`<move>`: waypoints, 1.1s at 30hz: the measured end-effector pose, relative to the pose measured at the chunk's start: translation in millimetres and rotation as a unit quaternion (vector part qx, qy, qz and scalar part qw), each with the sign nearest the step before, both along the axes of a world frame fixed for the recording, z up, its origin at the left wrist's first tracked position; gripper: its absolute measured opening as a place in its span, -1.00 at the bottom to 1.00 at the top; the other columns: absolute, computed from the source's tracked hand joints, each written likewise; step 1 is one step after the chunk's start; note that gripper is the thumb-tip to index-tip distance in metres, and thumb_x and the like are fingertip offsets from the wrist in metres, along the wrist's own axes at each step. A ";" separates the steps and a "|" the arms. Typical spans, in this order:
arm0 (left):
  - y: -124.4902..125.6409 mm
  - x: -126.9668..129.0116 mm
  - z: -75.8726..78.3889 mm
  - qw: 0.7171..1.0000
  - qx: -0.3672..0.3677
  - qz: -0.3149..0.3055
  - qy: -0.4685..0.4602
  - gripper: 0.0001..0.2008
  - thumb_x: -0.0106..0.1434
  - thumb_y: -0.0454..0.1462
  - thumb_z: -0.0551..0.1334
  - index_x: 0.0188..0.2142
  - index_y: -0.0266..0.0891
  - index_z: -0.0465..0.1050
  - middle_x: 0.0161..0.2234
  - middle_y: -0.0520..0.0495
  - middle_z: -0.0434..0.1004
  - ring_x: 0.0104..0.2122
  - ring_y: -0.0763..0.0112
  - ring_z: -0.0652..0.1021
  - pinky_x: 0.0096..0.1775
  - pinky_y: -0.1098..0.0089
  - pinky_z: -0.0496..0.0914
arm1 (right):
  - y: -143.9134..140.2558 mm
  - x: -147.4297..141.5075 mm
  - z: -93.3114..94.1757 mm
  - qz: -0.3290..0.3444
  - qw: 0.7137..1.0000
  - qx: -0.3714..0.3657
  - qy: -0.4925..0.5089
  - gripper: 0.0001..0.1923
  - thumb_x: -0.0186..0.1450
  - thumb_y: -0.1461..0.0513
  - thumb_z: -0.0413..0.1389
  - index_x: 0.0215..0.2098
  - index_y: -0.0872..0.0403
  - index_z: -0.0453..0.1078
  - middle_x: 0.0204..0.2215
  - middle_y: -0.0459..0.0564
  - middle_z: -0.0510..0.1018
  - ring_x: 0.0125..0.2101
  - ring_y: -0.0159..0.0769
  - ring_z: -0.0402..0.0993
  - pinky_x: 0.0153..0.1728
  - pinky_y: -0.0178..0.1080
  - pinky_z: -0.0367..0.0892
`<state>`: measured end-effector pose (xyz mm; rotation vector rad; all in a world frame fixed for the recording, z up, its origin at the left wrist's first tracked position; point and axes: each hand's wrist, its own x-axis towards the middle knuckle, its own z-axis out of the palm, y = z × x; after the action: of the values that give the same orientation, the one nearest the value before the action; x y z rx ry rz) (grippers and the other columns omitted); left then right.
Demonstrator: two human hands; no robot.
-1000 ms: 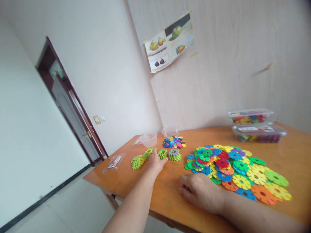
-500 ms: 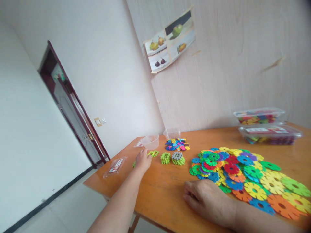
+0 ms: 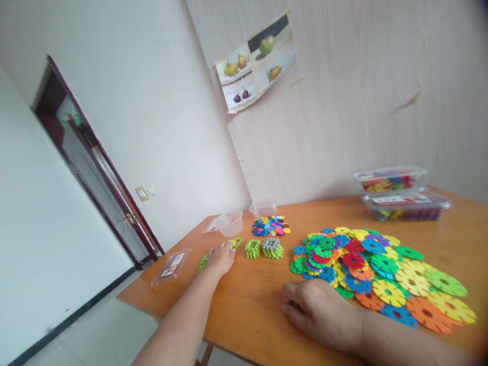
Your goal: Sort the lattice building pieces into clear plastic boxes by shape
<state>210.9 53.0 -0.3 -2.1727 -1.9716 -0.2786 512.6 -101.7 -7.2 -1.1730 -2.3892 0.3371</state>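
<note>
Wooden table (image 3: 259, 300): left hand (image 3: 220, 258) lies flat over a light, stiff green snap-disc cluster (image 3: 203, 262), probably best pinched at its rim; right hand (image 3: 318, 310), nearer the table's front edge, rests loosely curled, holding nothing

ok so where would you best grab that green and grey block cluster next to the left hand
Pinch the block cluster across its two outer sides, coming straight down from above. It sits compact and raised on the table, free of the green cluster beside it, so fingers probably fit round it.

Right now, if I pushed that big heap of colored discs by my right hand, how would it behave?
The discs look thin, flat plastic, so probably light and stiff. Loosely overlapped on the smooth table, they would likely slide and spread rather than roll or tip.
</note>
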 end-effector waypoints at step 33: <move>-25.9 -14.6 5.0 0.959 0.060 -0.096 -0.260 -0.80 0.28 -0.10 0.15 -0.27 -0.14 0.45 -0.04 -0.10 0.56 0.04 0.21 0.47 0.20 0.04 0.10 | 0.6 2.1 3.5 -0.002 1.000 0.010 -0.017 -0.84 0.33 0.19 -0.01 -0.38 0.02 0.34 -0.45 -0.10 0.56 -0.46 -0.38 0.42 -0.48 -0.31 0.00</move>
<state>196.2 27.1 4.6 -2.3837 -1.9013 -1.0699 514.7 -101.1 -3.8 -1.1834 -2.4139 0.2920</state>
